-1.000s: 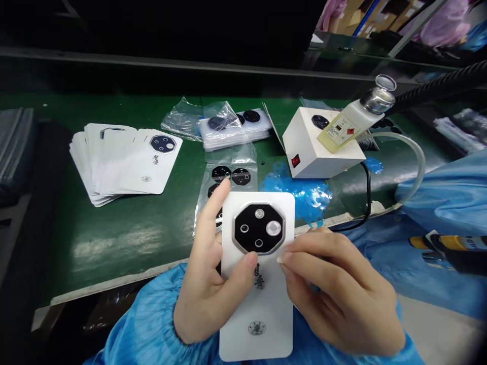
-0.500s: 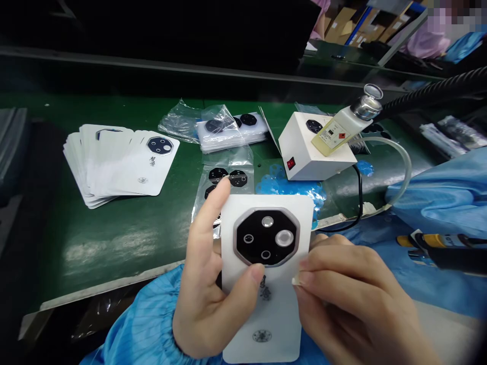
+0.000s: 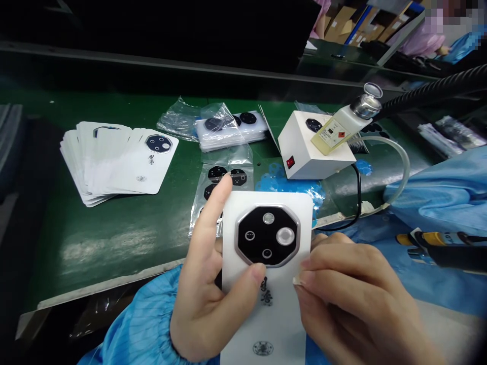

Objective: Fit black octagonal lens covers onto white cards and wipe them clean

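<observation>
In my left hand point(image 3: 205, 289) I hold a white display card point(image 3: 266, 324) upright, with the thumb on its face and the index finger rising behind its upper left corner. An octagonal black camera lens cover point(image 3: 267, 235) with a silver rim and several round openings sits on the card's upper half. My right hand point(image 3: 353, 299) grips the card's right edge, its fingertips pressed on the face below the lens cover. The card's printed black characters are partly hidden by my left thumb.
A fanned stack of white cards point(image 3: 117, 157) lies on the green bench mat point(image 3: 114, 238). Plastic bags of black lens covers point(image 3: 224, 177), blue plastic pieces point(image 3: 292, 187), a white switch box point(image 3: 308, 149), a liquid bottle point(image 3: 340, 126) with tubing, and a yellow-handled tool point(image 3: 437, 248) are nearby.
The card has turned more upright and sits slightly higher and further right than one second ago. My right hand has moved right with it, and both hands keep hold.
</observation>
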The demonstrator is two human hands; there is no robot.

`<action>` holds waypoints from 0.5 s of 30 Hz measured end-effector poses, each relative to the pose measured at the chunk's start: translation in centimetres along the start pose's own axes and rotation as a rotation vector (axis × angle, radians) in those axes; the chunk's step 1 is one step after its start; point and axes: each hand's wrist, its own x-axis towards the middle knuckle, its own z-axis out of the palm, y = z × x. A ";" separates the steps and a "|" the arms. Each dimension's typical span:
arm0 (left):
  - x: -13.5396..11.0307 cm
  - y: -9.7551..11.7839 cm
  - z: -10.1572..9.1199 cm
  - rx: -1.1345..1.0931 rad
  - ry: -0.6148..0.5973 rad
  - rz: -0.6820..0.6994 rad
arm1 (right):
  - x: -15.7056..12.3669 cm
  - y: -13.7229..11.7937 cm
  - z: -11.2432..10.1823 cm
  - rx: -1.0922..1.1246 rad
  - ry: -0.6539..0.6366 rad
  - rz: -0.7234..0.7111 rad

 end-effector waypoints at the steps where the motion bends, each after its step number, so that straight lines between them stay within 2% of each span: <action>1: 0.0 0.0 0.1 -0.013 -0.020 0.010 | 0.1 0.0 0.0 -0.028 -0.003 -0.018; 5: 0.1 -0.1 0.2 -0.041 -0.078 0.038 | 0.4 0.1 0.1 -0.121 0.011 -0.089; 15: 0.6 -0.4 -0.8 -0.037 -0.187 0.056 | 0.2 0.2 0.4 -0.106 0.060 -0.087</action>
